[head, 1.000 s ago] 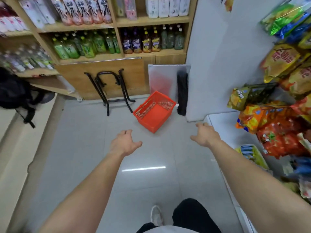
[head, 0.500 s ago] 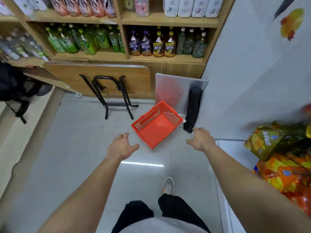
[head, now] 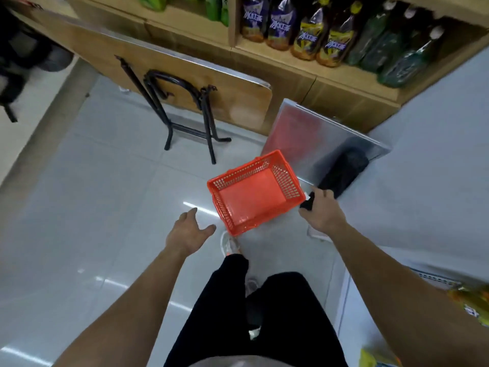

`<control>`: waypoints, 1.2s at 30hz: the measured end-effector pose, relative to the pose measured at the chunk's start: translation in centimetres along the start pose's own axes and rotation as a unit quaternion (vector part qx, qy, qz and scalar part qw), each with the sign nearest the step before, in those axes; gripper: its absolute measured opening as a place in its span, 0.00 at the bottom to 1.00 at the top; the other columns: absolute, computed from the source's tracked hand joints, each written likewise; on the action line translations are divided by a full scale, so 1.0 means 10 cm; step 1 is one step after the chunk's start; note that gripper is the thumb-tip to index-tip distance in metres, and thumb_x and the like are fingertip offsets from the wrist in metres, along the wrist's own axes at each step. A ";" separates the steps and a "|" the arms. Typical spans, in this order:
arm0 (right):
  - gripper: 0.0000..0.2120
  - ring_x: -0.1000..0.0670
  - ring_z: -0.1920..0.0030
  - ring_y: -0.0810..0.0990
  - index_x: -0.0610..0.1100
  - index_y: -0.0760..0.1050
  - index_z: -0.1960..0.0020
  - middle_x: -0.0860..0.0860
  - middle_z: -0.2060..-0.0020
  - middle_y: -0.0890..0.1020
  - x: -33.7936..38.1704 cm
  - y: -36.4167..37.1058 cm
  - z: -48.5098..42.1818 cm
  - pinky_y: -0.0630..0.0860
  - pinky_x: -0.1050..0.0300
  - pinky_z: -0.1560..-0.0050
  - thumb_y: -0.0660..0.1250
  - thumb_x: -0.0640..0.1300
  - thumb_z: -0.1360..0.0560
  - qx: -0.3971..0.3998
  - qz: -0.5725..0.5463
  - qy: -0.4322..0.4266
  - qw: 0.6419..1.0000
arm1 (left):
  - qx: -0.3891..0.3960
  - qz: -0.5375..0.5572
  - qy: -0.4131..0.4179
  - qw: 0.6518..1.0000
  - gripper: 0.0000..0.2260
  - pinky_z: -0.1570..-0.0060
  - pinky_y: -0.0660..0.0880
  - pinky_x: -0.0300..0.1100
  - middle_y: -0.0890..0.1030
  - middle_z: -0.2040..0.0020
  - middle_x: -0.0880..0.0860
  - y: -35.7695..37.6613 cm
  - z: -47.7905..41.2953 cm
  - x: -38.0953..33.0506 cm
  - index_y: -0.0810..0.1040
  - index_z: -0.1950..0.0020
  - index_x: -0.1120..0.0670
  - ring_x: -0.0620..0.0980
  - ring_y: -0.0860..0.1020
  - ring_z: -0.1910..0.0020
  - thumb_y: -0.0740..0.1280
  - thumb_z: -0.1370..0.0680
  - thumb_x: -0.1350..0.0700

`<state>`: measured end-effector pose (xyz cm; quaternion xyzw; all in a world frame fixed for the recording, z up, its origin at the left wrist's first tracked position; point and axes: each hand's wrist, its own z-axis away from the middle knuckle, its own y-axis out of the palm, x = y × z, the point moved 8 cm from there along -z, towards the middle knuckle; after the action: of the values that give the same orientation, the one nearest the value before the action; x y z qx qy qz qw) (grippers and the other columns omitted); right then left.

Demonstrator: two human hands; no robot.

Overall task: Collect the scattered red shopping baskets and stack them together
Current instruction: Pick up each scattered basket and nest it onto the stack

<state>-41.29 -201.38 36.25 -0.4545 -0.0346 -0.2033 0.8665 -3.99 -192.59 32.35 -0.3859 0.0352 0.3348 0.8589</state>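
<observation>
One empty red shopping basket [head: 254,197] sits tilted on the grey tiled floor just ahead of my feet. My right hand [head: 321,211] is at its right corner, fingers curled around a black handle piece [head: 307,203] there. My left hand [head: 189,231] hovers open a little left of the basket's near corner, fingers spread, not touching it. No other basket is in view.
A folded table with black legs [head: 185,109] leans against the wooden drink shelf [head: 304,62] behind the basket. A metal panel [head: 312,139] and a black object [head: 344,170] lean on the white wall on the right. Snack bags [head: 473,303] hang at the right edge.
I have stepped closer and bent over the basket. My right hand went from open in the air down to the basket's right corner and closed on the handle. My left hand neared it.
</observation>
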 end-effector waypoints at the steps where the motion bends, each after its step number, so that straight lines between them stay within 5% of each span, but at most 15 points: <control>1: 0.34 0.36 0.40 0.74 0.44 0.66 0.29 0.41 0.38 0.69 -0.05 0.08 -0.22 0.73 0.43 0.40 0.70 0.58 0.29 0.004 0.002 0.006 1.000 | 0.000 0.014 -0.011 1.000 0.41 0.30 0.67 0.55 0.63 0.22 0.56 0.08 -0.19 0.02 0.56 0.19 0.53 0.57 0.65 0.25 0.68 0.25 0.37; 14: 0.29 0.34 0.34 0.69 0.37 0.65 0.30 0.36 0.36 0.70 -0.82 1.77 -3.38 0.67 0.41 0.35 0.69 0.51 0.25 -0.041 -0.006 -0.022 0.999 | -0.117 0.273 -0.187 0.936 0.43 0.31 0.68 0.61 0.65 0.23 0.58 2.14 -2.60 0.46 0.55 0.20 0.55 0.60 0.68 0.27 0.71 0.26 0.38; 20: 0.34 0.34 0.32 0.66 0.35 0.60 0.25 0.34 0.32 0.67 -1.40 2.31 -4.37 0.61 0.45 0.31 0.68 0.48 0.24 -0.097 -0.039 -0.023 0.994 | -0.181 0.363 -0.162 0.899 0.31 0.37 0.74 0.62 0.74 0.31 0.52 2.84 -3.45 0.67 0.62 0.23 0.49 0.55 0.77 0.36 0.70 0.23 0.46; 23: 0.29 0.38 0.32 0.69 0.35 0.63 0.26 0.36 0.33 0.71 -1.49 2.55 -4.63 0.63 0.49 0.31 0.67 0.46 0.22 -0.091 -0.090 -0.044 0.991 | -0.241 0.375 -0.160 0.881 0.27 0.39 0.76 0.59 0.77 0.33 0.49 2.97 -3.58 0.75 0.60 0.25 0.44 0.51 0.79 0.39 0.67 0.22 0.45; 28: 0.15 0.37 0.47 0.80 0.40 0.73 0.38 0.39 0.47 0.82 -1.48 2.69 -4.70 0.73 0.50 0.49 0.65 0.44 0.22 -0.135 -0.117 -0.076 0.981 | -0.300 0.325 -0.148 0.885 0.23 0.41 0.77 0.59 0.78 0.34 0.52 3.08 -3.59 0.86 0.58 0.25 0.39 0.56 0.81 0.42 0.59 0.18 0.53; 36: 0.13 0.39 0.48 0.80 0.40 0.74 0.39 0.40 0.49 0.83 -1.13 2.15 -4.07 0.73 0.52 0.47 0.65 0.42 0.23 -0.121 -0.123 -0.096 0.980 | -0.305 0.357 -0.196 0.861 0.21 0.42 0.78 0.57 0.80 0.36 0.53 2.58 -2.85 0.87 0.63 0.27 0.41 0.54 0.82 0.44 0.61 0.18 0.53</control>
<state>-48.49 -219.55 -6.94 -0.5659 -0.1484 -0.2666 0.7660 -7.14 -195.06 -6.92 -0.5163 -0.1026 0.6810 0.5091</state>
